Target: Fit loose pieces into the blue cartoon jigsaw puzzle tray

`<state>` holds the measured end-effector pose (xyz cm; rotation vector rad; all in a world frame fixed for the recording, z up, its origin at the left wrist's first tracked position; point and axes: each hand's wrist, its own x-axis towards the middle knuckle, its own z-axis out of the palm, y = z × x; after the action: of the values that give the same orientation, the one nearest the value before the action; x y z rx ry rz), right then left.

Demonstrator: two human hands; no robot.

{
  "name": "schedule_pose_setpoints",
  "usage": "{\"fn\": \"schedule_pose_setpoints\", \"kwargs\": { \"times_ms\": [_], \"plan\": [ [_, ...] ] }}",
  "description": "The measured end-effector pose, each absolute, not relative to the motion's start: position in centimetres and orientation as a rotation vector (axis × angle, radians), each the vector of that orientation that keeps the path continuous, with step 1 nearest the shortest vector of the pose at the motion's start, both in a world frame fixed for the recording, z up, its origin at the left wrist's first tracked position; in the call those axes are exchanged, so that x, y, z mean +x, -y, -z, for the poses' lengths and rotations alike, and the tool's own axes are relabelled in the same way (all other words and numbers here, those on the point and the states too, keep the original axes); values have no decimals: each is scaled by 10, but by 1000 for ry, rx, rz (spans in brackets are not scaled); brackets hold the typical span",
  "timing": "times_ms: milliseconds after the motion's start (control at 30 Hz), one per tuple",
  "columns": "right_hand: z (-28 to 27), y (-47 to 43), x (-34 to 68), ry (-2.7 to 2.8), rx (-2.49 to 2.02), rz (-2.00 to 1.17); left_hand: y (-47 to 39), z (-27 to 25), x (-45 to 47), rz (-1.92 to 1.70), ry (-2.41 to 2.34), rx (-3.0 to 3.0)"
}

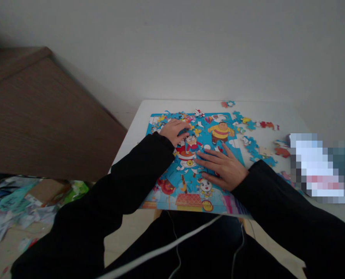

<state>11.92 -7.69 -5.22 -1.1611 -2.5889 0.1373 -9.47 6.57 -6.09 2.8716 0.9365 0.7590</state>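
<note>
A colourful cartoon jigsaw puzzle lies flat on a small white table, its lower and right parts joined. My right hand rests palm down on its right side, fingers spread and holding nothing. Over the upper left part is my left hand, its fingers curved and its thumb apart from the index finger; no piece shows between them. Loose puzzle pieces lie overlapping beside and beyond my left hand. One white and red piece sits at the puzzle's top edge.
More loose pieces are scattered right of the puzzle. A blurred-out phone-like object lies at the table's right. The white table stands against a wall. A brown wooden cabinet is at left, with litter below. A white cable crosses my lap.
</note>
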Motion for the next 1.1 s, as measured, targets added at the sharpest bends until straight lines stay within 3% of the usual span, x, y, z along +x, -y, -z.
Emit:
{"fn": "schedule_pose_setpoints", "kwargs": {
  "times_ms": [1100],
  "plan": [
    [51, 78, 118, 2595, -1185, -149, -60, 58, -93, -690, -947, 2734]
  ]
}}
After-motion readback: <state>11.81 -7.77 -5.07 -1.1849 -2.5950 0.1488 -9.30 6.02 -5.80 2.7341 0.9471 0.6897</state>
